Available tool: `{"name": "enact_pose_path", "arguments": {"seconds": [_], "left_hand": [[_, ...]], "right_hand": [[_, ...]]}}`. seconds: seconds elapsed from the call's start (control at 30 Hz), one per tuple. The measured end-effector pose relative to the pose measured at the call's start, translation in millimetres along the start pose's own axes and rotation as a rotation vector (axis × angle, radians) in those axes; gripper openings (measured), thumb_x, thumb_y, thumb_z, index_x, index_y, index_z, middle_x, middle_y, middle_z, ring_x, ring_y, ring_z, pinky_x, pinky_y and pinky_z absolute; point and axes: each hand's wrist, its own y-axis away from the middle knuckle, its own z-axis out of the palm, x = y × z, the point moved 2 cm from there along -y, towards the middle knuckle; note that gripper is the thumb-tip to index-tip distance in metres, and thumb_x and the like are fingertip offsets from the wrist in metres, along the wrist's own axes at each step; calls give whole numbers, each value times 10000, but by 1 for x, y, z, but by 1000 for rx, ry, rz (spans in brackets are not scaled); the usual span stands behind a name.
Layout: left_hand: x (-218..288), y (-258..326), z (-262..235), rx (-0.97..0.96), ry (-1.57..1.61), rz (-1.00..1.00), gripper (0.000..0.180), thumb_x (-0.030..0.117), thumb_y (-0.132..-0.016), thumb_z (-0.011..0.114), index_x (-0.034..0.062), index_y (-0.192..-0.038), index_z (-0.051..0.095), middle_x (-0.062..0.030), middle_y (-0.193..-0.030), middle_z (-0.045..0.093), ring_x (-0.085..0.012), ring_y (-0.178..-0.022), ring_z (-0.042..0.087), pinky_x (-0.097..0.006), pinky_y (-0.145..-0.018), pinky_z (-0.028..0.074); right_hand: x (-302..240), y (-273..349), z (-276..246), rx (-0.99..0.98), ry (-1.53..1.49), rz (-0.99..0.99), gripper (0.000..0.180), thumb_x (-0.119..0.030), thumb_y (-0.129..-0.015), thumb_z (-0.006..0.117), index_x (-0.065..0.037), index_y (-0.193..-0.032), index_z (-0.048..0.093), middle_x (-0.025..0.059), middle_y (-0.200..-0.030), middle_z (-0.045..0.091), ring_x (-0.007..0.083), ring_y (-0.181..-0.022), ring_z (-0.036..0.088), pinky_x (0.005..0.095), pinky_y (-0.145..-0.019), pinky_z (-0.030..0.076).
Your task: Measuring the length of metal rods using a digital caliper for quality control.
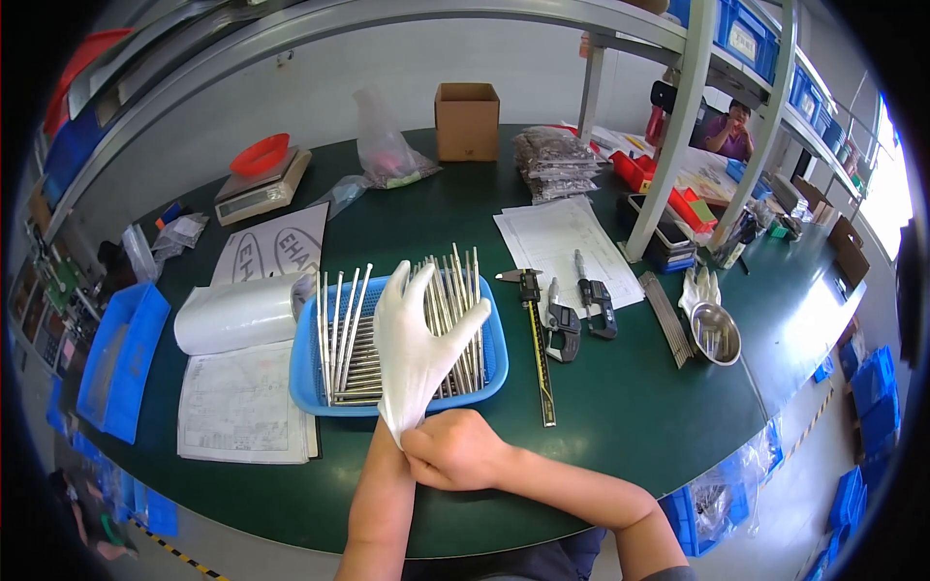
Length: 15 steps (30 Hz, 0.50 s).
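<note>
My left hand (412, 344) wears a white knit glove, its fingers and thumb spread apart. It is raised in front of a blue plastic basket (302, 382) and hides part of what lies inside. My bare right hand (455, 450) is closed on the glove's cuff (397, 426) at the left wrist. Slim metal rods (463, 310) fill the basket; some lean upright against its sides, others lie flat on the bottom. To the basket's right, a digital caliper (538, 339) and two digital micrometers (564, 329) rest on the green table (620, 426).
A binder of drawings (242, 402) lies left of the basket, near a blue bin (124, 363). Further right are thin rods (666, 320), another white glove (699, 289) and a metal bowl (717, 339). A scale (262, 189) and cardboard box (467, 126) stand behind. A person (731, 134) sits far right.
</note>
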Motion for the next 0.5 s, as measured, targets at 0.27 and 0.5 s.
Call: {"name": "enact_pose_path", "arguments": {"seconds": [0.27, 0.5], "left_hand": [[-2, -1, 6, -104, -26, 166, 339, 181, -792, 603, -5, -1067, 536, -193, -1133, 512, -351, -1059, 481, -404, -927, 370], [23, 10, 17, -165, 212, 196, 275, 117, -780, 588, -15, -1019, 556, -181, -1047, 557, -326, -989, 534, -370, -884, 407]], "right_hand": [[10, -3, -4, 68, 109, 90, 178, -161, -729, 563, -46, -676, 437, 107, -536, 475, 299, -490, 512, 416, -463, 411], [12, 21, -53, 293, 225, -74, 197, -147, -682, 618, -64, -637, 446, 64, -559, 427, 246, -502, 466, 358, -461, 375]]}}
